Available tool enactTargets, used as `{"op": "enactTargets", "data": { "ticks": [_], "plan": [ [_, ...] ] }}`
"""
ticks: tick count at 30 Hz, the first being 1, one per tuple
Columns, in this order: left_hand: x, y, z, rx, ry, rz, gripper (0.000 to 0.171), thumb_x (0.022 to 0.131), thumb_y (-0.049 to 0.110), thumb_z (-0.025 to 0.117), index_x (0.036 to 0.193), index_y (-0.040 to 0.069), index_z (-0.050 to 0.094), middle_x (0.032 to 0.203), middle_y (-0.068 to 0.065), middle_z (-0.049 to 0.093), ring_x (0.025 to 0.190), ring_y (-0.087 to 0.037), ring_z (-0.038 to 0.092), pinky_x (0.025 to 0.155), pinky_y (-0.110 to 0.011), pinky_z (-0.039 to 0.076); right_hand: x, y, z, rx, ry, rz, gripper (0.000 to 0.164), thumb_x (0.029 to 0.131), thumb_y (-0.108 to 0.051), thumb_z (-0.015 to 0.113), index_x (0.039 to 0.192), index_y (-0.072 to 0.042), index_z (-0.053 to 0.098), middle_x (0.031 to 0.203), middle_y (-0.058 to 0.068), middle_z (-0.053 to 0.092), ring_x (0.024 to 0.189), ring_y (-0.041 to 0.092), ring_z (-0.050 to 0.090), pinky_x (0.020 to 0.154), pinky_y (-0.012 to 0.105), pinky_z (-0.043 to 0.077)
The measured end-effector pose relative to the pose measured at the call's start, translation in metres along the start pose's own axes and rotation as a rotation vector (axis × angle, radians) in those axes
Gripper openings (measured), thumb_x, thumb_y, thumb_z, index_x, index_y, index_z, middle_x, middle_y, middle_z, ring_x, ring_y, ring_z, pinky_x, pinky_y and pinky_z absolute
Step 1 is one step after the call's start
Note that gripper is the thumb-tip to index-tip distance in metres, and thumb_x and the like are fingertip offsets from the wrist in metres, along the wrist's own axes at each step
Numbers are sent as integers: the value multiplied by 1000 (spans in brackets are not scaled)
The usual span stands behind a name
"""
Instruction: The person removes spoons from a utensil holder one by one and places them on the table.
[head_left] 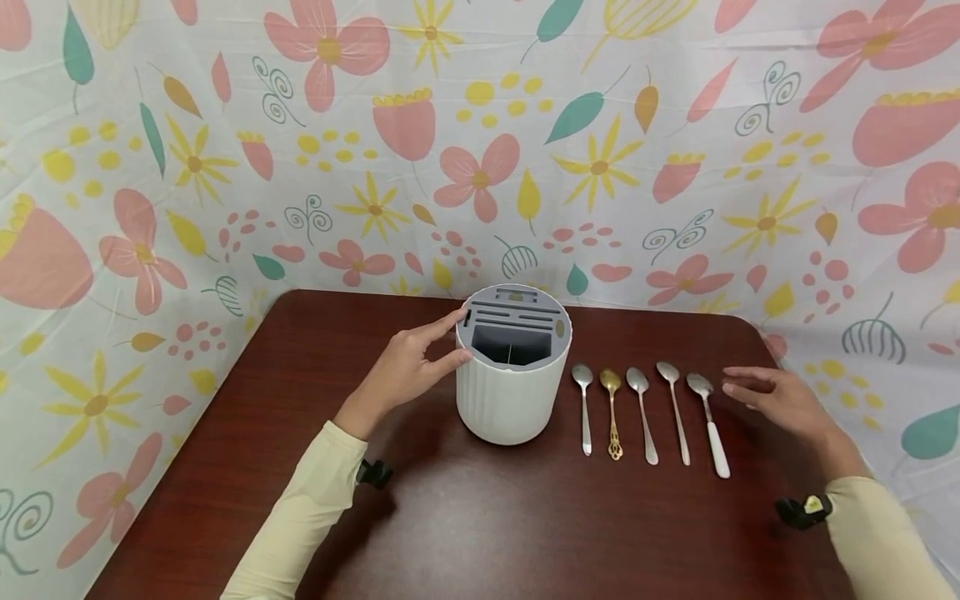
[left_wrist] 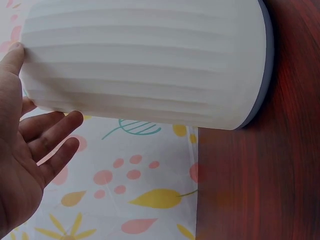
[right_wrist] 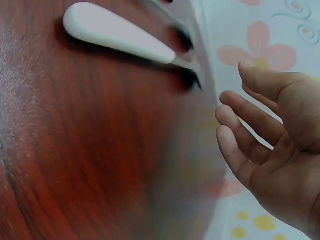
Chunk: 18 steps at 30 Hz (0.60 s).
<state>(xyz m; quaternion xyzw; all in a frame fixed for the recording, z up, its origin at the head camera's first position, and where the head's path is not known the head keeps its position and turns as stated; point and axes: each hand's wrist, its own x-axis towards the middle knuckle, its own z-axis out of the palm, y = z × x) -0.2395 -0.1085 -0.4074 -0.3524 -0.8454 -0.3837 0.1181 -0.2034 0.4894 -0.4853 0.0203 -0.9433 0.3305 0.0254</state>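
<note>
A white ribbed utensil holder (head_left: 504, 408) with a grey slotted top stands upright on the table. My left hand (head_left: 405, 362) is at its left side, thumb and index finger spread and touching the rim. In the left wrist view, the other fingers of the left hand (left_wrist: 30, 145) extend loosely beside the holder (left_wrist: 150, 65). To the holder's right lie several spoons in a row, among them a gold spoon (head_left: 612, 408) and a white-handled spoon (head_left: 716, 446) at the right end. My right hand (head_left: 783, 404) hovers beside that spoon's bowl, holding nothing, its fingers relaxed.
The dark reddish-brown table (head_left: 465, 525) ends at the back against a flower-printed curtain (head_left: 480, 233), which also runs along both sides. Silver spoons (head_left: 584, 417) lie with bowls toward the back. Inside the holder's top is a divided opening beside narrow slots.
</note>
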Motion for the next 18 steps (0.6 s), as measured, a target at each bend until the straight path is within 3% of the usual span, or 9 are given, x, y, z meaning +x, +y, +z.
{"op": "enactTargets", "data": {
  "ticks": [3, 6, 9, 12, 13, 16, 18],
  "plan": [
    [0, -1, 0, 6, -6, 1, 65, 99, 44, 67, 157, 22, 45, 154, 2, 51, 47, -6, 35, 61, -28, 45, -3, -16, -8, -85, 44, -35, 46, 96, -37, 73, 131, -7, 70, 127, 20, 68, 90, -22, 49, 65, 15, 47],
    [0, -1, -1, 10, -10, -1, 66, 99, 44, 67, 157, 22, 45, 152, 1, 53, 44, -5, 30, 60, -28, 45, -4, -34, -13, -109, 140, -90, 38, 92, -36, 78, 123, -15, 75, 121, 17, 71, 100, -24, 44, 71, 9, 40],
    [0, -1, -2, 12, -15, -5, 66, 99, 44, 67, 157, 23, 44, 151, -2, 55, 40, -5, 26, 59, -27, 43, -5, -60, -16, -104, 240, -146, 34, 89, -32, 83, 119, -18, 77, 112, -2, 75, 105, -23, 44, 75, 5, 36],
    [0, -1, -1, 16, -17, -5, 66, 99, 45, 66, 158, 23, 43, 137, -4, 65, 40, -9, 28, 59, -28, 44, -8, -91, -18, -91, 292, -177, 37, 87, -30, 84, 120, -17, 76, 104, -29, 68, 97, -21, 51, 74, 5, 38],
    [0, -1, -1, 11, -18, -3, 68, 99, 45, 66, 158, 22, 42, 137, -4, 65, 44, -10, 40, 61, -29, 46, -9, -102, -18, -90, 307, -182, 38, 87, -30, 85, 120, -16, 76, 102, -36, 64, 90, -21, 52, 72, 7, 39],
    [-1, -2, -1, -22, -25, -19, 73, 99, 44, 68, 161, 24, 35, 135, -2, 66, 79, -13, 69, 75, -37, 55, -12, -129, -17, -84, 357, -197, 37, 85, -29, 86, 119, -16, 78, 94, -48, 55, 79, -20, 55, 68, 9, 40],
    [-3, -3, -1, -42, -26, -40, 77, 99, 43, 68, 163, 27, 30, 143, -2, 62, 110, -16, 70, 88, -44, 56, -13, -144, -14, -93, 403, -213, 37, 83, -28, 87, 117, -17, 79, 95, -43, 61, 79, -19, 54, 69, 11, 39]
  ]
}}
